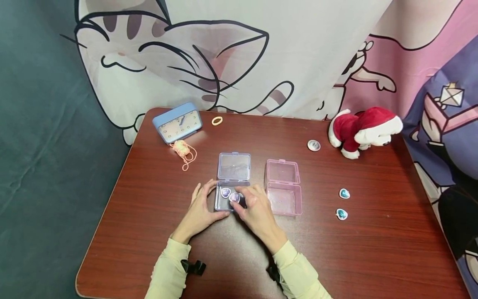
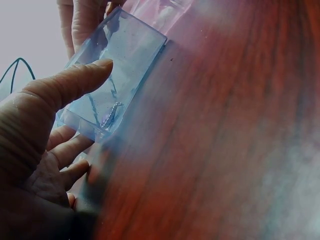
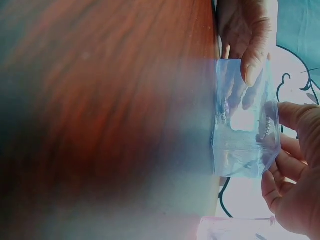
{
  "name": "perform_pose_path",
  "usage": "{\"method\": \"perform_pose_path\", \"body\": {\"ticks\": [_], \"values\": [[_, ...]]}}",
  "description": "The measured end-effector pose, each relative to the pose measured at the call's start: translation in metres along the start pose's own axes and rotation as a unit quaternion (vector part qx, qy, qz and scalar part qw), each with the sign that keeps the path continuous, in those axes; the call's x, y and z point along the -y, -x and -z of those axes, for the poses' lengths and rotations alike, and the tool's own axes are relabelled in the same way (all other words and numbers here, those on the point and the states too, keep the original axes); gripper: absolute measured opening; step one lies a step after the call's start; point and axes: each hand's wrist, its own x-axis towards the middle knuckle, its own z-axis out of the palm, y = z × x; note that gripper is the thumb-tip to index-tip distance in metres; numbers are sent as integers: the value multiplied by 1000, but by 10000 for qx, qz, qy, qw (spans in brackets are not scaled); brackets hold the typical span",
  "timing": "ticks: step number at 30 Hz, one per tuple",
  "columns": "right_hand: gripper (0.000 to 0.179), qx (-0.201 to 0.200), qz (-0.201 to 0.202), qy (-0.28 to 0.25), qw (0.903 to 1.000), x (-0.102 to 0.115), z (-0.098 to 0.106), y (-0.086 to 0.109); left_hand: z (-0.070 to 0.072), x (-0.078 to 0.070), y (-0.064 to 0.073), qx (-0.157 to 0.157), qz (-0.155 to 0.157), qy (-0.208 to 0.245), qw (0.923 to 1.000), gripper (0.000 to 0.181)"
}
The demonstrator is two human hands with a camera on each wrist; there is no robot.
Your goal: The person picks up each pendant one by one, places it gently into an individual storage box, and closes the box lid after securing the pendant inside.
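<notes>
A small see-through blue box point(image 1: 218, 203) stands with its lid point(image 1: 234, 166) folded back. My left hand point(image 1: 201, 211) grips its left side, the thumb along the front wall and the fingers around the side, as the left wrist view point(image 2: 75, 87) of the thumb shows. Inside the box, at left, lies a purple heart-like gem with a pale beaded rim point(image 1: 225, 192). A second purple gem point(image 1: 234, 197) is pinched between the thumb and index finger of my right hand point(image 1: 257, 207), at the box opening. Whether it touches the box floor, I cannot tell.
An open pink box point(image 1: 284, 199) stands just right of the blue one. Two teal gems point(image 1: 344, 193) lie farther right. Behind are a round silvery piece point(image 1: 313, 145), a plush dog point(image 1: 358, 131), a blue clock point(image 1: 178, 122), peach yarn point(image 1: 181, 148) and a pale ring point(image 1: 217, 124).
</notes>
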Motion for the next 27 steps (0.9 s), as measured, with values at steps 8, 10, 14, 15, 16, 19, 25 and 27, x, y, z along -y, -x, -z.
{"method": "perform_pose_path", "body": {"ticks": [8, 10, 14, 15, 16, 19, 25, 27], "values": [[44, 56, -41, 16, 10000, 0, 2, 0, -1, 1, 0, 76, 134, -42, 9999, 99], [44, -9, -35, -16, 10000, 0, 4, 0, -1, 1, -1, 40, 80, -36, 10000, 99], [44, -314, -31, -158, 9994, -2, 12, 0, -1, 2, -1, -48, -99, -22, 9999, 97], [43, -412, -27, -213, 9989, -3, 14, -1, -1, 2, -1, -54, -127, -10, 9999, 97], [43, -512, -36, -277, 9983, -5, 18, -1, -1, 1, -1, -53, -149, 10, 9999, 98], [39, -812, -45, -491, 9955, -12, 31, 1, -1, 0, -1, -7, -99, 87, 9999, 101], [32, -1431, -243, -496, 9882, -36, 61, 10, 2, -4, 2, 113, 97, 13, 9999, 114], [31, -1674, -386, -417, 9843, -46, 72, 15, 3, -9, 4, 79, 141, -67, 9998, 118]]}}
